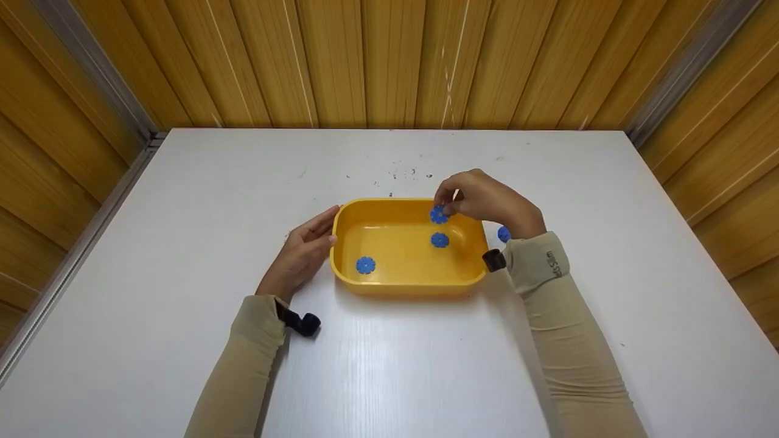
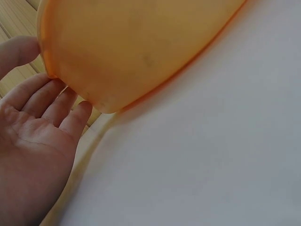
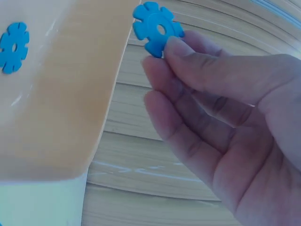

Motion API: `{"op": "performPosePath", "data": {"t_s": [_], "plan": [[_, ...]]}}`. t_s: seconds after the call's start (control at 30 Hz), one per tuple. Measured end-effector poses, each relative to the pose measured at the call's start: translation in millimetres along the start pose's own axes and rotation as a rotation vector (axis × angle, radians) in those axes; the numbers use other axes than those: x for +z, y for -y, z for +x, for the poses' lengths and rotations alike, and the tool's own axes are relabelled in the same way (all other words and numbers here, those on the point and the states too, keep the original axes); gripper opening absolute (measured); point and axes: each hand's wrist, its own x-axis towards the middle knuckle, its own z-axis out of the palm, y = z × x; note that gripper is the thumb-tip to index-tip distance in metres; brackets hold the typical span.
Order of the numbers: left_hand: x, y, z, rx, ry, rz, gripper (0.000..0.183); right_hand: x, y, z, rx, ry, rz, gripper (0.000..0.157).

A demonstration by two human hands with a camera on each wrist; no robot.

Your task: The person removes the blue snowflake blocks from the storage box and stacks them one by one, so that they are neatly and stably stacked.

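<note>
A yellow plastic tub (image 1: 405,291) sits on the white table. Against its left end rests my left hand (image 1: 302,254), with fingers and thumb spread along the outer wall; the left wrist view shows this hand (image 2: 40,127) beside the tub's end. Over the tub's back right corner, my right hand (image 1: 487,198) pinches a blue notched snowflake disc (image 1: 438,215) between thumb and fingers. The right wrist view shows that disc (image 3: 153,26) near the rim. Inside the tub lie two similar discs, one at the front left (image 1: 366,265) and another toward the right (image 1: 440,240).
To the right of the tub, another blue piece (image 1: 504,234) lies on the table (image 1: 389,365), partly hidden by my right wrist. Wood-look panel walls (image 1: 389,61) stand behind the table and at both sides. Small dark marks dot the tabletop behind the tub.
</note>
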Motion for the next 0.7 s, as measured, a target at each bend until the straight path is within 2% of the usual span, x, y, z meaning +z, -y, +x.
{"op": "performPosePath", "data": {"t_s": [0.4,0.7], "plan": [[-0.1,-0.4,-0.1,-0.003,-0.007,-0.019,0.066,-4.0,-24,-22,0.012,-0.146,0.078,0.014],[-1.2,0.6,1.4,-0.007,-0.008,-0.01,0.066,-4.0,-38,-37,0.147,-0.211,0.073,0.019]]}}
